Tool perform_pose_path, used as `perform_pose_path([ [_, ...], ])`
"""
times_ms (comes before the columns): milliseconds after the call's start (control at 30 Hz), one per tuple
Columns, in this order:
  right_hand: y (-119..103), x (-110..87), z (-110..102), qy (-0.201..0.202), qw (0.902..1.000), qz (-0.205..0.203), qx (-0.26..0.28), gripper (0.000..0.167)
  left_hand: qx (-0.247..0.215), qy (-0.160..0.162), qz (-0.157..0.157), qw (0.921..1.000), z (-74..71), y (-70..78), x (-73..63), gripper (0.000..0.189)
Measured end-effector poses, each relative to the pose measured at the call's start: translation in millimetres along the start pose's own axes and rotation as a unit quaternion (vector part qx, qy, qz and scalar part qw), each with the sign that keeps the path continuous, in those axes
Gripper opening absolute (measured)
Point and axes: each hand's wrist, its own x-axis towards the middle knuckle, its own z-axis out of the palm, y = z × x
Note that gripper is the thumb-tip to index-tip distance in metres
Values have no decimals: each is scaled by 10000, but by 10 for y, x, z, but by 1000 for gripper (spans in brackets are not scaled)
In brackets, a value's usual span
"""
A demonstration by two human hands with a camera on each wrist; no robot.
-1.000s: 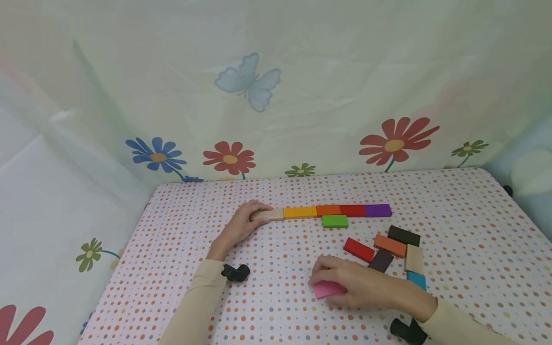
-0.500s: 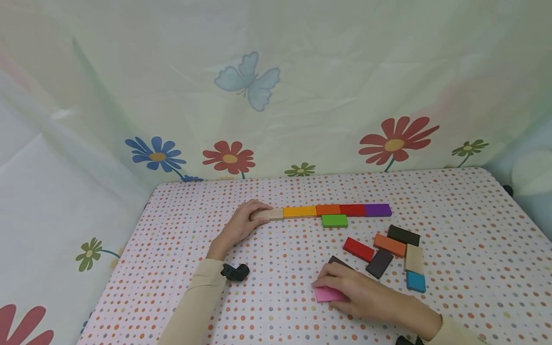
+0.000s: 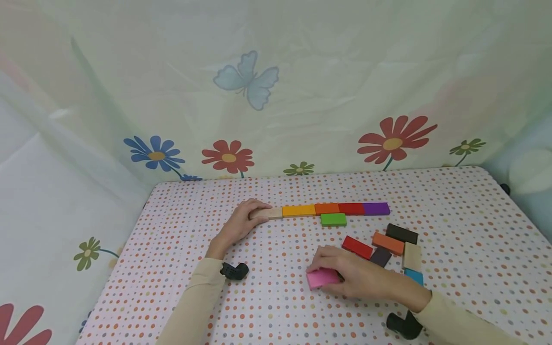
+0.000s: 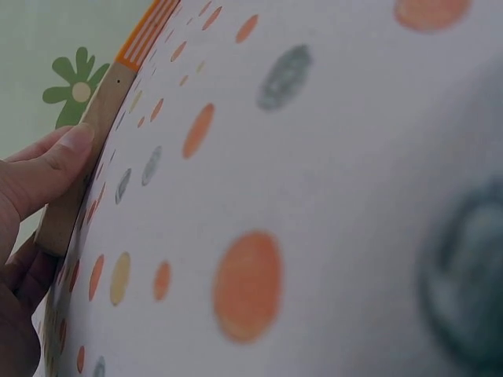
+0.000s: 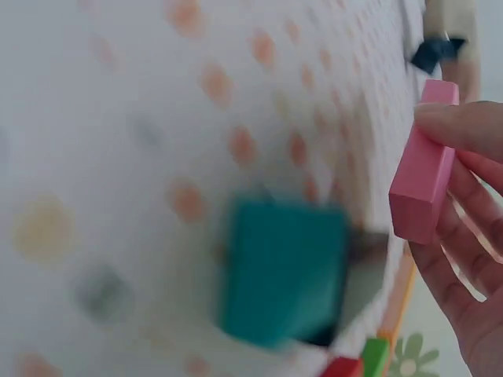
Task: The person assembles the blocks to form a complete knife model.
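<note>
Head view, clock centred on the pink block [image 3: 321, 278], 12 pointing away from you. Your right hand [image 3: 351, 273] is clamped on that block, thumb one side, fingers the other; whether it touches the dotted desk [image 3: 267, 297], cannot tell. Your left hand [image 3: 239, 223], at 10 o'clock, grips the natural block [image 3: 276, 213]; left wrist view gives your thumb on its side, fingers round its far end. Hands well apart.

5 blocks run end to end from 11 to 1 o'clock: the natural block, then yellow block [image 3: 298, 211], orange block [image 3: 327, 209], red block [image 3: 351, 209], purple block [image 3: 376, 208]. Green block [image 3: 333, 220] at 12, on your side of the orange-red joint, parallel to it.

Loose group past your right hand: second red block [image 3: 357, 247] at 2 o'clock, tilted; second orange block [image 3: 388, 243] and black block [image 3: 402, 233] also at 2, near each other; dark block [image 3: 381, 257] and tan block [image 3: 412, 257] between 2 and 3; blue block [image 3: 414, 276] at 3, partly hidden by your wrist.
</note>
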Motion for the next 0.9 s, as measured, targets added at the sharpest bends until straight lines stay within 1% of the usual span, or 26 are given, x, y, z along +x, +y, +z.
perform_pose_path([
  [100, 74, 152, -156, 355, 9989, -45, -302, 32, 16, 12, -6, 10000, 1, -2, 2, 31],
  [233, 192, 384, -336, 966, 9933, -82, -635, 35, 27, 27, -13, 10000, 1, 10, 1, 31],
  [333, 278, 546, -417, 1200, 9900, 9, -741, 35, 21, 21, -65, 10000, -2, 17, -3, 31],
  [433, 356, 661, -444, 1232, 9888, 166, -820, 33, 12, 23, -87, 10000, 3, 16, -4, 31],
  [533, 413, 726, -436, 1249, 9884, 264, -826, 32, 20, 32, -46, 10000, 12, 12, 5, 31],
  [667, 445, 755, -413, 1255, 9880, 375, -819, 32, 8, 16, -33, 10000, 13, 28, 10, 31],
  [733, 458, 764, -403, 1222, 9883, 410, -815, 33, -14, 2, -78, 10000, 8, 45, 7, 31],
  [900, 497, 806, -370, 1127, 9889, 351, -902, 32, 14, 7, -119, 9999, -5, 49, -1, 31],
])
